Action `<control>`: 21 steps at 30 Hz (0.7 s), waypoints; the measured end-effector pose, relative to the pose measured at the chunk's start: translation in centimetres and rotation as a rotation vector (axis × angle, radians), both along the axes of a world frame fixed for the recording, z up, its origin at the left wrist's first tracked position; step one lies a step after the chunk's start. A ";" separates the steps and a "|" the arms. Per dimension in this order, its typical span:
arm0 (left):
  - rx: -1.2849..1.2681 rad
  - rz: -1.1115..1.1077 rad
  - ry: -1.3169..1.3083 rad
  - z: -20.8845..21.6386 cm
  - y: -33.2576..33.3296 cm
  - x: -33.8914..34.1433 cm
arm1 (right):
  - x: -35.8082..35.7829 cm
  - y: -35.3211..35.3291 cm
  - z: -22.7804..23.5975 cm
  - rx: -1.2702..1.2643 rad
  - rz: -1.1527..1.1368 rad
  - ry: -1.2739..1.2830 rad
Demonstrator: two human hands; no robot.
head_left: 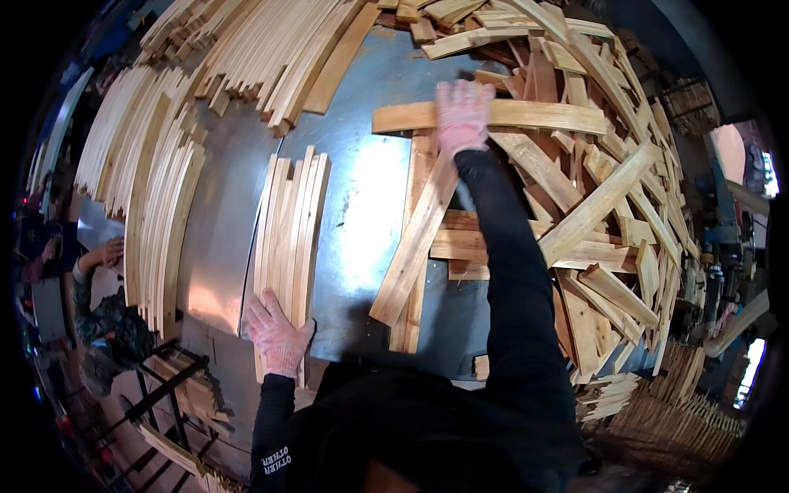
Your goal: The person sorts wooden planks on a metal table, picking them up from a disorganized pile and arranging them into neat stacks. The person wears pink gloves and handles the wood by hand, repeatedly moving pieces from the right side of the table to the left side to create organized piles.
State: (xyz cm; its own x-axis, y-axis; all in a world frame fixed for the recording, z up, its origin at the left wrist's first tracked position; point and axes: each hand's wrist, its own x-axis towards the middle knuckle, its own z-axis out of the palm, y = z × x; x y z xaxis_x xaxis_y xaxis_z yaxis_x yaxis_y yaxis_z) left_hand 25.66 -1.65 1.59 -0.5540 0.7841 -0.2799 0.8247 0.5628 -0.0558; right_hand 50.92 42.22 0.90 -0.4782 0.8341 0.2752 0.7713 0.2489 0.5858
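Observation:
My left hand [280,335], in a pinkish work glove, lies on the near end of a small row of narrow wooden strips [289,215], fingers stretched out and thumb apart. The strips stand side by side on the metal table [349,205]. Farther off, my right hand [463,119], gloved alike, is closed over a long wooden board [542,117] that lies crosswise; its fingertips reach over the far edge. Just below that hand, a slanted board [417,238] rests across another board [408,329].
A tangled heap of loose boards [604,205] covers the table's right side. Dense rows of strips [275,53] stand at the far left, with another row [168,222] nearer. Beside it, at the left edge, is another person's hand [105,253]. A black metal rack [168,378] stands lower left.

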 end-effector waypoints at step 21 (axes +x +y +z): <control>0.237 -0.073 -0.613 14.6 7.4 -7.1 | -15.6 -18.5 10.3 -0.010 0.989 0.814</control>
State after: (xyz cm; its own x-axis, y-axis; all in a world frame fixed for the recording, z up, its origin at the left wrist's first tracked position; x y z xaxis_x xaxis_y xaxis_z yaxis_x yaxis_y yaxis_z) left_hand 18.58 5.78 16.18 -0.2926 0.8927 -0.3428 0.7040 0.4437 0.5545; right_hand 35.31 23.74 11.24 -0.5902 0.2254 0.7751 0.3896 0.9205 0.0290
